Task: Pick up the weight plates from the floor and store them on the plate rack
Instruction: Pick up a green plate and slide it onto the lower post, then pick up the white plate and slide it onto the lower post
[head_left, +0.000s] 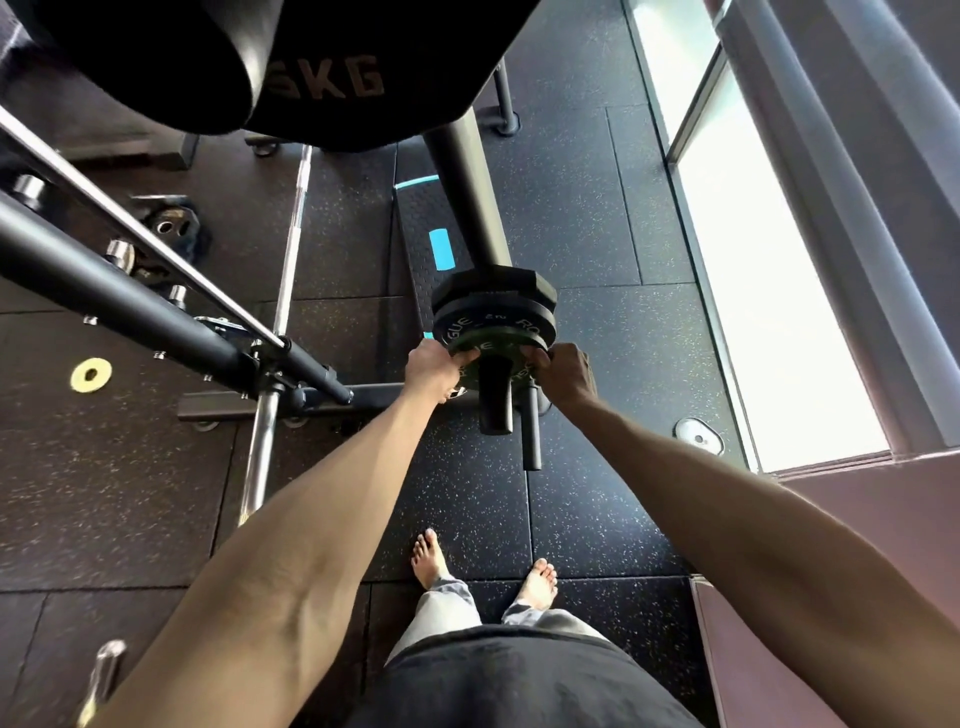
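Two hands: your left hand (434, 366) and right hand (566, 371) each clamp an opposite edge of the green plate (480, 345), fingers curled over its rim.
Reason for grip: holding both sides keeps the plate square to the peg, so the bore should slide without binding.
Plate position: the green plate is threaded on the peg (493, 400) of the plate rack (467, 192), just in front of the black plates (493, 296) stored there. Contact with them cannot be confirmed.
Peg: its free end projects toward you past the plate, so the plate should stay on if one hand slips.
Step judged: seating. Push the plate flush to the stack.
Remaining work: a yellow plate (91, 375) lies on the floor (571, 234) near the left edge, and a dark plate (166, 226) lies beyond the frame bars, both well apart from the rack.
Hazard: your bare feet (431, 556) stand below the peg. Release only when the plate is seated.
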